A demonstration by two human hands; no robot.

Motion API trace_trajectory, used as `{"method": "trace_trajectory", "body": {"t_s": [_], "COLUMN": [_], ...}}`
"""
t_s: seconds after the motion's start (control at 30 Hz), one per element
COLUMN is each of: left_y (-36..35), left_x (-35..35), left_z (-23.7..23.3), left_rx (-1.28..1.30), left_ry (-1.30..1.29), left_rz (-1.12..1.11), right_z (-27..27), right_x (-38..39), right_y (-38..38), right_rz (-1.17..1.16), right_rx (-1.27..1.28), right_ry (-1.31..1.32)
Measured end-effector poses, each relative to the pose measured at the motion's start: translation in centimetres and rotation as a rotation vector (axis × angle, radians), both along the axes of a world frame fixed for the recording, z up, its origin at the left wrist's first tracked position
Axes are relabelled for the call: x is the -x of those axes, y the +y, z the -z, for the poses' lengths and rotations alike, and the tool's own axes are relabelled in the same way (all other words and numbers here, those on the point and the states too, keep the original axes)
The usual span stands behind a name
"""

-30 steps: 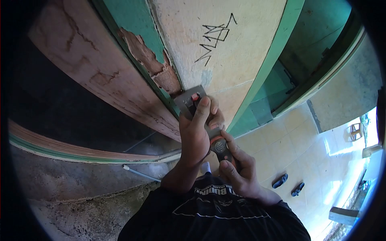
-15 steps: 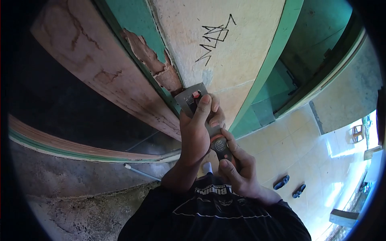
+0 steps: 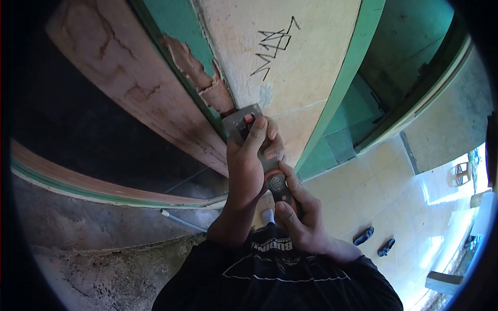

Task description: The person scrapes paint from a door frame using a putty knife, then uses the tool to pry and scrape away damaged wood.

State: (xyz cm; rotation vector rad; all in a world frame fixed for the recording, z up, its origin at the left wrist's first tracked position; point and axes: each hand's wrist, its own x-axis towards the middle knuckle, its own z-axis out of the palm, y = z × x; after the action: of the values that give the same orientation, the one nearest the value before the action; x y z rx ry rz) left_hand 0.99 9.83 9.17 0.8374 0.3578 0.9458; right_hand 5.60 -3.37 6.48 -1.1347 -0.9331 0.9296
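Observation:
A scraper (image 3: 278,185) with a broad flat grey blade and a dark handle with orange trim is held in front of my chest, tilted toward the wall. My left hand (image 3: 247,161) is closed around its blade end, thumb on top over a small red mark and fingers curled round the right edge. Farther down, my right hand (image 3: 305,211) wraps the handle with the thumb along it. The blade's front edge overlaps the foot of a strip of peeled green paint (image 3: 217,98), where brown, rough material shows beside the pale wall (image 3: 290,88).
Black zigzag scribbles (image 3: 272,46) mark the pale wall. At right, a green door frame (image 3: 337,98) borders a doorway. Dark sandals (image 3: 364,236) lie on the tiled floor (image 3: 358,192). Rough concrete (image 3: 104,269) and a pale pipe (image 3: 181,222) are at lower left.
Both hands and the scraper have shifted slightly left in the view. The grip of each hand stays the same, and the blade remains at the peeled strip.

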Motion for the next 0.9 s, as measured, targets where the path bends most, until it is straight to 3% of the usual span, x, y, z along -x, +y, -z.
{"method": "trace_trajectory", "body": {"t_s": [0.17,0.27,0.57,0.7,0.77,0.9], "left_y": [-0.9,-1.9,-1.6,-1.5,-1.5,-1.6], "left_x": [1.1,1.5,0.9,1.0,1.1,1.1], "left_z": [0.5,0.3,-0.2,-0.2,-0.1,0.7], "left_rx": [-0.13,-0.154,-0.206,-0.199,-0.205,-0.178], "left_ry": [0.024,0.084,0.181,0.172,0.187,0.143], "left_rz": [-0.018,-0.125,-0.243,-0.189,-0.202,-0.177], "right_z": [0.0,0.5,-0.6,0.2,0.1,0.7], "right_x": [-0.6,-0.2,0.2,0.4,0.6,0.3], "right_y": [-0.5,-0.3,0.0,0.0,0.1,0.3], "right_rz": [-0.101,-0.126,-0.168,-0.16,-0.115,-0.172], "right_rx": [0.082,-0.001,-0.041,0.003,-0.014,-0.038], "right_ry": [0.204,0.281,0.252,0.223,0.067,0.101]}}
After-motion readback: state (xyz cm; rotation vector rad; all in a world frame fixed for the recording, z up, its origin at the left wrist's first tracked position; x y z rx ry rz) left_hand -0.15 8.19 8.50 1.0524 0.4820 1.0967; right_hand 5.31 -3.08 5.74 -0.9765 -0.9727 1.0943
